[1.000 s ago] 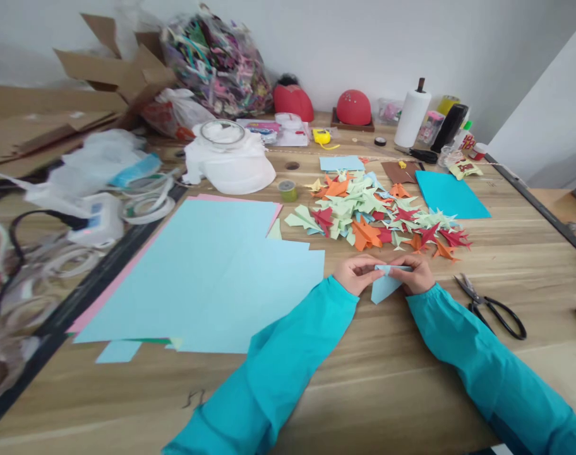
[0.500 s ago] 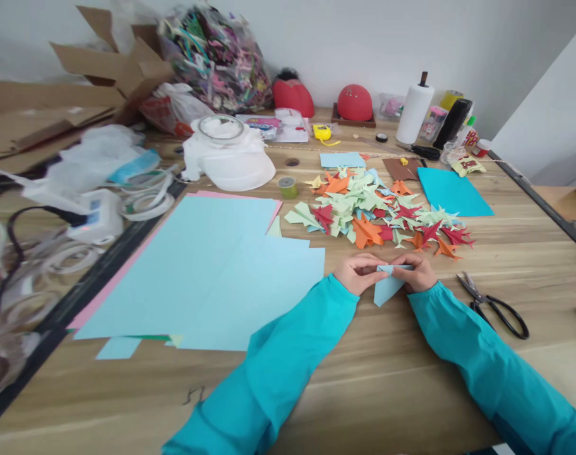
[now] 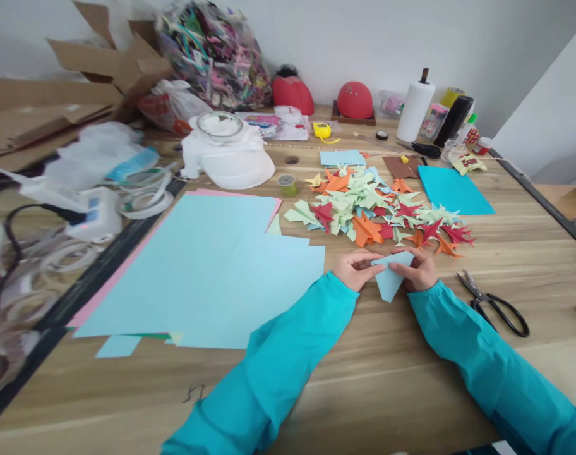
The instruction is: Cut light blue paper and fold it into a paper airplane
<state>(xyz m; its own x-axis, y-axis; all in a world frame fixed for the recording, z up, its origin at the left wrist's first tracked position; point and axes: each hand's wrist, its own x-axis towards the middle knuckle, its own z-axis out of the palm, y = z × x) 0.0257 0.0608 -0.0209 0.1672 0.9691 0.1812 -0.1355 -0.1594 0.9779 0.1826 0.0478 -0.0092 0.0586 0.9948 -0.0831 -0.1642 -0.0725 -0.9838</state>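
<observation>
A small folded piece of light blue paper is held up between both hands, just above the wooden table. My left hand pinches its left corner between thumb and fingers. On the other side, my right hand grips the upper right part, its thumb lying across the front face. The paper narrows to a blunt tip at the bottom. Right behind the hands lies a heap of folded paper planes in pale green, orange, red and blue. Large light blue sheets are stacked to the left of my left hand.
Black-handled scissors lie right of my right hand. A turquoise sheet is beyond the heap. A green spool, a white cap and a yellow tape measure stand farther back. Cables and a white power box crowd the left edge.
The folded paper has tilted and turned between my fingers, so more of its upper right face shows. My right thumb has shifted slightly on it. Both hands stay in nearly the same place.
</observation>
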